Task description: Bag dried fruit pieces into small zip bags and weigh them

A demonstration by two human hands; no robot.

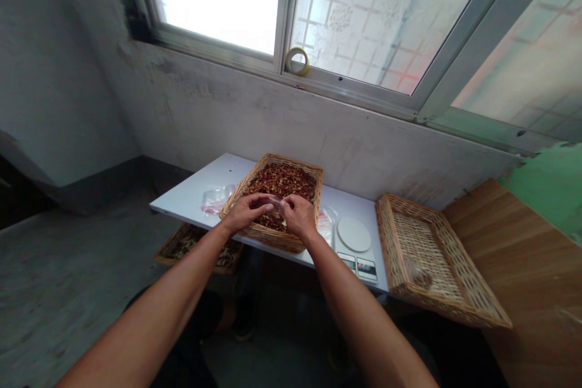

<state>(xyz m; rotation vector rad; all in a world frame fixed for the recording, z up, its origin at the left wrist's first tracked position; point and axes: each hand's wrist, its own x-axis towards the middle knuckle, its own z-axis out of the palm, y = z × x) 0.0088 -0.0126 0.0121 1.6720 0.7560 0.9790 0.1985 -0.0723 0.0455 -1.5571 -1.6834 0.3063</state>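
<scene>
A wicker basket full of reddish-brown dried pieces stands on the white table. Over its near half, my left hand and my right hand meet, fingers pinched on a small clear plastic bag. The bag's lower part is mostly hidden by the hands and blends with the dried pieces behind. Flat clear bags lie left of the basket, and more plastic bags lie to its right. A white kitchen scale sits beyond my right hand.
At the right, a shallow wicker tray holds one filled bag. Below the table's left side is another basket of dried pieces. A tape roll stands on the window ledge. The wall borders the table's back.
</scene>
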